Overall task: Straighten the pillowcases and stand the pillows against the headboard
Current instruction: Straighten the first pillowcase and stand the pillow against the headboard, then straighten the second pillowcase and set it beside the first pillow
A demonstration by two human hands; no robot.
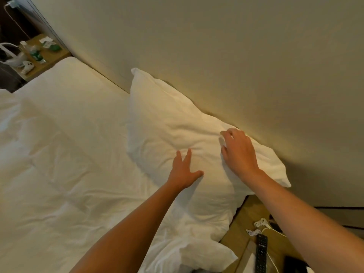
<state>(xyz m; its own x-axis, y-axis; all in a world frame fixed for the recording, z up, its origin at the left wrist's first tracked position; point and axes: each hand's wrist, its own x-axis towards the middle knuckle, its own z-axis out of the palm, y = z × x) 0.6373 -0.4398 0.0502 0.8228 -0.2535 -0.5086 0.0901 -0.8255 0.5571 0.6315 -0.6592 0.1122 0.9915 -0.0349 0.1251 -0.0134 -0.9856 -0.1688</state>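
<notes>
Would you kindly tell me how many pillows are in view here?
1 is clear: the pillow leaning against the headboard, under both hands. The white bundle at the bed's near edge may be another; I cannot tell.

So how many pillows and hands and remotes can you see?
Pillows: 1, the white pillow leaning on the headboard
Hands: 2, left hand, right hand
Remotes: 1, black remote
Total: 4
</notes>
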